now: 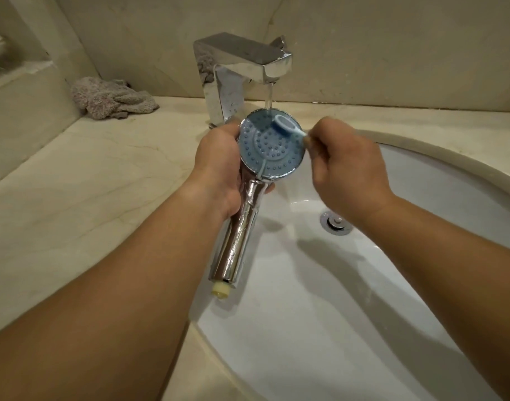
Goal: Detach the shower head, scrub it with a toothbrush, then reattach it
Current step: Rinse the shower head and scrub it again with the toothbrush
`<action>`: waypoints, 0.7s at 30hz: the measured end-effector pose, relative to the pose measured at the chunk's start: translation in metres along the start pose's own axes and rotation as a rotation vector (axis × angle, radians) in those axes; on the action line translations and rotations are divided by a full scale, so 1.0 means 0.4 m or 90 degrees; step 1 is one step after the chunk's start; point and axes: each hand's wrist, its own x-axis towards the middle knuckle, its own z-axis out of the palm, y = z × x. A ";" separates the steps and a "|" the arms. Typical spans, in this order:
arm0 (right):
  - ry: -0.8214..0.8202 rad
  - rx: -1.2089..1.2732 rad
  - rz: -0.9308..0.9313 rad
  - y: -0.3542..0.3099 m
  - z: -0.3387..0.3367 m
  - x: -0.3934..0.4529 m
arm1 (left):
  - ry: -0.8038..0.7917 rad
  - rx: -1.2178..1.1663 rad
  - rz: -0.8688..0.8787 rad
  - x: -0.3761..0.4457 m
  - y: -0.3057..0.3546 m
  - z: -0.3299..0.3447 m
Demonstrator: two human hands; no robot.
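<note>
Over the white sink (363, 299), under the chrome faucet's (242, 65) running stream, the left hand (219, 166) has its grip around the shower head (269, 147), while the right hand (349, 169) pinches a toothbrush (285, 124) against its blue face.

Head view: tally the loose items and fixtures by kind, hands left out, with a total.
Shower head: 1
Toothbrush: 1
Cloth: 1
Tap: 1
Sink: 1
Drain plug: 1
Total: 6
</note>
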 end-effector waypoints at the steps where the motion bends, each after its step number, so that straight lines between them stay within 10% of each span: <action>1: -0.009 -0.013 -0.037 -0.009 0.001 -0.006 | -0.008 0.001 -0.006 -0.001 0.000 0.001; 21: 0.005 0.030 0.087 -0.049 -0.004 0.016 | -0.003 -0.010 0.002 -0.019 -0.005 0.023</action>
